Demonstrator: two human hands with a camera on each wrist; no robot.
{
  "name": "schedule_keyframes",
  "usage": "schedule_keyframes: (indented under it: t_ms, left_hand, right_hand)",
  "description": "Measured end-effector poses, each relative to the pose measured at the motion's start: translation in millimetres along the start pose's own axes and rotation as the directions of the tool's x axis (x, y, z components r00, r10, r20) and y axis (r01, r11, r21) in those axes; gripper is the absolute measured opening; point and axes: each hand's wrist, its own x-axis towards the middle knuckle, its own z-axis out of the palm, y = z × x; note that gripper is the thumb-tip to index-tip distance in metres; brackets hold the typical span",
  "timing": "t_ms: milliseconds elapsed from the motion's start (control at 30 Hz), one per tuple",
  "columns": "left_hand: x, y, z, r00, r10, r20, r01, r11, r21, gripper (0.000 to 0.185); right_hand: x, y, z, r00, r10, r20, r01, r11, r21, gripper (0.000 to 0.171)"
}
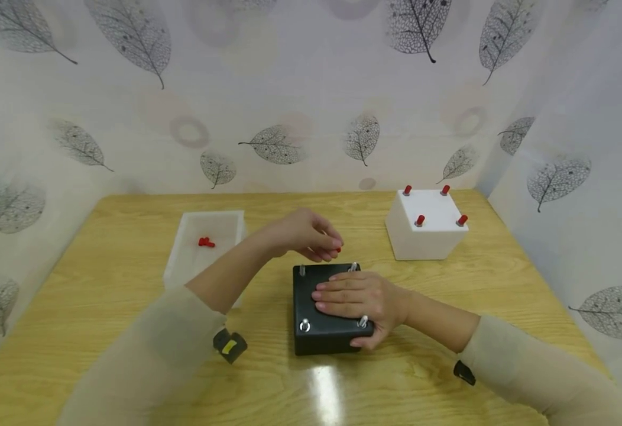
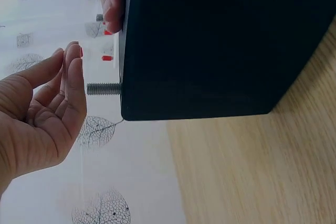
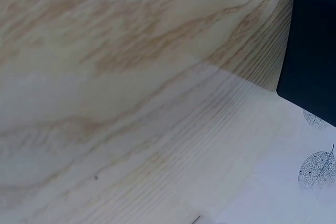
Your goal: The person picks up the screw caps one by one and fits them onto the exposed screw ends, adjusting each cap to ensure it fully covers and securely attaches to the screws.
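Observation:
A black box (image 1: pixel 324 340) stands on the table with a bare threaded stud (image 1: pixel 304 325) at each top corner. Above its far edge, my left hand (image 1: pixel 308 234) pinches a small red cap (image 1: pixel 339 249) between thumb and fingers. In the left wrist view that red cap (image 2: pixel 81 52) mostly hides behind the fingertips, apart from the nearby stud (image 2: pixel 104 88). My right hand (image 1: pixel 361 299) lies across the box top with straight fingers, its thumb down at the right side. The right wrist view shows only part of the black box (image 3: pixel 312 51), not the hand.
At the back right stands a white box (image 1: pixel 423 244) with a red cap (image 1: pixel 420 220) on each top stud. Left of the black box, a pale tray (image 1: pixel 175 260) holds several red caps (image 1: pixel 206 242). A patterned curtain (image 1: pixel 311 89) borders the wooden table (image 1: pixel 268 384).

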Motion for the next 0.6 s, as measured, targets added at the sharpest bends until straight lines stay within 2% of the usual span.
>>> schedule_keyframes:
  t_ms: [600]
  left_hand:
    - [15.7, 0.2, 20.3, 0.997, 0.028, 0.078, -0.031, 0.999, 0.033, 0.018]
  right_hand:
    - [0.7, -1.6, -0.8, 0.999, 0.024, 0.020, -0.025, 0.999, 0.020, 0.062]
